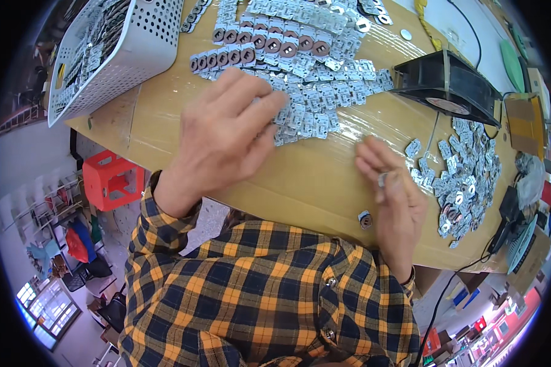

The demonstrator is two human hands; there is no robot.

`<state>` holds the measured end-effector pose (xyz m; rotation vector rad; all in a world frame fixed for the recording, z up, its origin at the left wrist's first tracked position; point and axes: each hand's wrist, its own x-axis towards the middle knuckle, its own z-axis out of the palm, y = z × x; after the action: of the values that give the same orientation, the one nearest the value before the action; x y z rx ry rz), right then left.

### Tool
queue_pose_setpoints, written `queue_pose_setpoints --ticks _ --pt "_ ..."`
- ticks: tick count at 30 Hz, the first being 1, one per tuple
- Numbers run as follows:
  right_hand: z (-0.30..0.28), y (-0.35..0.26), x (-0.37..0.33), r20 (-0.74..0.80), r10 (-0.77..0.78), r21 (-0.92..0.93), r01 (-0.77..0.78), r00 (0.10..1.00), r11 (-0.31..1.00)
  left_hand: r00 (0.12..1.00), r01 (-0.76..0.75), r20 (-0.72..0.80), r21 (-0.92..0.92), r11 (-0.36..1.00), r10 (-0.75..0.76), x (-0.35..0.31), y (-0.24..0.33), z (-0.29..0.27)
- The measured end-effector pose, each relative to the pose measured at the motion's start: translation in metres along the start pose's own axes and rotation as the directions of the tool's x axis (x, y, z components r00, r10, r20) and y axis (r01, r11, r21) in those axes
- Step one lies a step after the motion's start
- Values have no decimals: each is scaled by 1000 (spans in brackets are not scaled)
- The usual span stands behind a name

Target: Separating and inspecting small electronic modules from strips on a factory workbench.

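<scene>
Metal parts [318, 98] already lie in rows on the surface's [306, 196] far middle; a loose heap [465, 177] at right seemingly remains; the left hand [223, 134] bends over the rows (grip hidden, cannot tell); the right hand [398, 199], fingers curled, perhaps pinches one.

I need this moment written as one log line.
left hand: at overlapping rows of small silvery metal pieces; right hand: beside loose silvery metal heap, grip unclear; white perforated plastic basket: picture's upper left
</scene>
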<state>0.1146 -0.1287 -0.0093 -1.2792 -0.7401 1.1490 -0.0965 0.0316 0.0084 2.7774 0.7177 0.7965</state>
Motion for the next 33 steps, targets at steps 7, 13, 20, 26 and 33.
queue_pose_setpoints --ticks 7,13,20,26,33 --pt "-19 -13 -29 198 -9 -45 19 980 999 990 65 135 -180 981 -41 1 -8 -6" --pt "-16 -18 -21 171 -75 -412 140 982 900 965 201 221 -266 943 -143 6 -6 -10" --pt "-25 -7 -26 165 -198 -192 228 966 954 998 37 -25 -363 931 -49 12 21 4" --pt "-34 -10 -3 -130 -313 -454 224 941 863 989 136 131 -580 803 -73 17 66 31" --pt "-22 -24 -16 -45 -76 -214 64 996 975 995 43 96 -607 794 20 20 76 50"
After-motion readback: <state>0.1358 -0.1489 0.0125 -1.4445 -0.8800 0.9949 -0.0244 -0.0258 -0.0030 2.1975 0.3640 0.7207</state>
